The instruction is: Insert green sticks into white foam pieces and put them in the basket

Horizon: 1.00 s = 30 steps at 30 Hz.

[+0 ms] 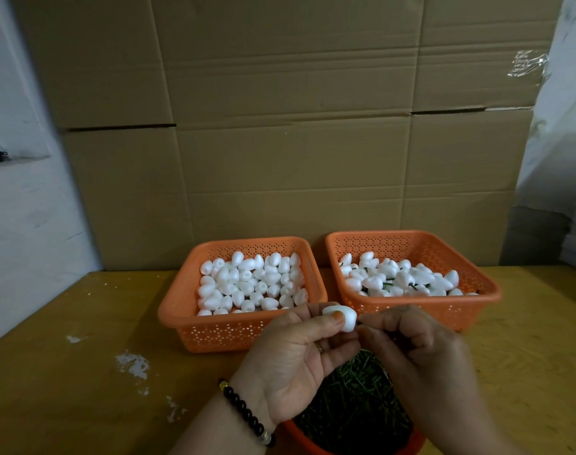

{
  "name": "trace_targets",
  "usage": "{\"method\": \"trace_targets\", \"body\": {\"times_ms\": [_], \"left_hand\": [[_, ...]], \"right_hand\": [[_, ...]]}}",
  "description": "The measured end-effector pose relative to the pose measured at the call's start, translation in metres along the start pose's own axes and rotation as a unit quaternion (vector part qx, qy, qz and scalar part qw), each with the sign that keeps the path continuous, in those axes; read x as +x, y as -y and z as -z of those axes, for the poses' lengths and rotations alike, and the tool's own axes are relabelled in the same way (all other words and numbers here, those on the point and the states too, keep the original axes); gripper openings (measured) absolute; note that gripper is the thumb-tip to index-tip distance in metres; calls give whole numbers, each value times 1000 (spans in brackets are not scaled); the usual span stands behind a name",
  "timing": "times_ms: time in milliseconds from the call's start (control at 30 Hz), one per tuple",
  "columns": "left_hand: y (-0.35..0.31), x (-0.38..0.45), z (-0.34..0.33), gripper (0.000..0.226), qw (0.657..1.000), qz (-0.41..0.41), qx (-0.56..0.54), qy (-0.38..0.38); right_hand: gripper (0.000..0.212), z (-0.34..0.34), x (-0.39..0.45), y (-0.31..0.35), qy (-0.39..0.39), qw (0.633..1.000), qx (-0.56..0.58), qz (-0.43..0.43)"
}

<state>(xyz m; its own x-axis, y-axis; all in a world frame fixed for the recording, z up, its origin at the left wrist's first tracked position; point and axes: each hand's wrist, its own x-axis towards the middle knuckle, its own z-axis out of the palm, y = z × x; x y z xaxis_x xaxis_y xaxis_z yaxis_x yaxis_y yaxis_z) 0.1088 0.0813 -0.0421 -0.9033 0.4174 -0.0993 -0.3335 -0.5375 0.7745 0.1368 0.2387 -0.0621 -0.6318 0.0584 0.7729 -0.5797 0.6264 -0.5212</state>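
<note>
White foam piece (342, 318) pinched in the left hand (293, 359) above the tub of green sticks (352, 402); right hand (411, 343) fingertips pinch narrowly at its base, the stick itself hidden, presumably seating it. Finished pieces fill the right basket (477, 300), keeping the drop short.

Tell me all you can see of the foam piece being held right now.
The foam piece is white, smooth and egg-shaped, matte like styrofoam. It is held in the air in front of the two orange baskets, lying roughly sideways. The left hand pinches it between thumb and fingers; the right hand meets its right end with pinched fingertips, seemingly pushing in a stick, though the stick itself is barely visible.
</note>
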Motion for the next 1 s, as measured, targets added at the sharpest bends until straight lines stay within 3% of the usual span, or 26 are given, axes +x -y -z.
{"method": "trace_targets", "body": {"times_ms": [367, 600, 800, 1000], "left_hand": [[1, -1, 0, 36, 1000, 5, 4, 6], [2, -1, -1, 34, 1000, 10, -5, 6], [3, -2, -3, 35, 1000, 14, -2, 5], [4, -2, -2, 35, 1000, 18, -4, 1]], "right_hand": [[26, 1, -1, -1, 7, 1000, -3, 5], [13, 2, 0, 0, 5, 1000, 5, 3], [31, 1, -1, -1, 12, 1000, -7, 3], [27, 2, -1, -3, 16, 1000, -3, -1]]}}
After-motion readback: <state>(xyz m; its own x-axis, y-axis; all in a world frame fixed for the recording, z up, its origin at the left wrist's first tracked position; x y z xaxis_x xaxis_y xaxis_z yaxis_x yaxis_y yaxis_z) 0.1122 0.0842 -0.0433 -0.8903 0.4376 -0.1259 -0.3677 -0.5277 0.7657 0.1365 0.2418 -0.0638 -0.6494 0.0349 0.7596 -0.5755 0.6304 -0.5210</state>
